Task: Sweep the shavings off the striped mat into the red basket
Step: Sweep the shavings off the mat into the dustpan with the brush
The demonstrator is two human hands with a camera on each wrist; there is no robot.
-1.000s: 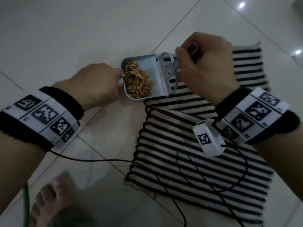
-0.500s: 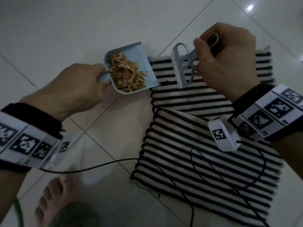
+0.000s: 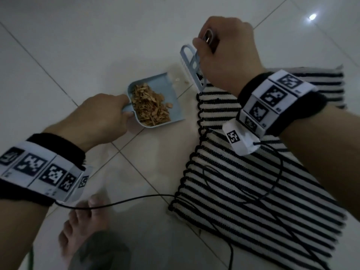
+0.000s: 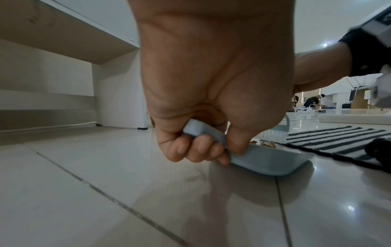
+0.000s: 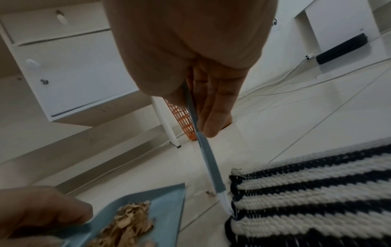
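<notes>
A light blue dustpan (image 3: 171, 90) sits on the white tiled floor just left of the striped mat (image 3: 263, 191), with a heap of brown wood shavings (image 3: 150, 106) in it. My left hand (image 3: 101, 117) grips the dustpan's handle (image 4: 203, 132). My right hand (image 3: 226, 51) holds a small blue brush (image 3: 191, 63) by its handle, bristles down at the mat's left edge (image 5: 227, 208). A few loose shavings (image 3: 182, 80) lie on the floor between brush and pan. The red basket (image 5: 182, 117) stands farther off beside a white table leg, partly hidden by my right hand.
My bare foot (image 3: 81, 227) rests on the floor at bottom left. Black cables (image 3: 243, 191) trail over the mat and floor. White cabinets (image 5: 69, 70) stand beyond the basket, and a white table leg (image 5: 165, 122) is beside it.
The dustpan has pulled back off the mat's edge onto the floor, toward me. The brush has shifted to the mat's left edge, leaving a few shavings on the floor.
</notes>
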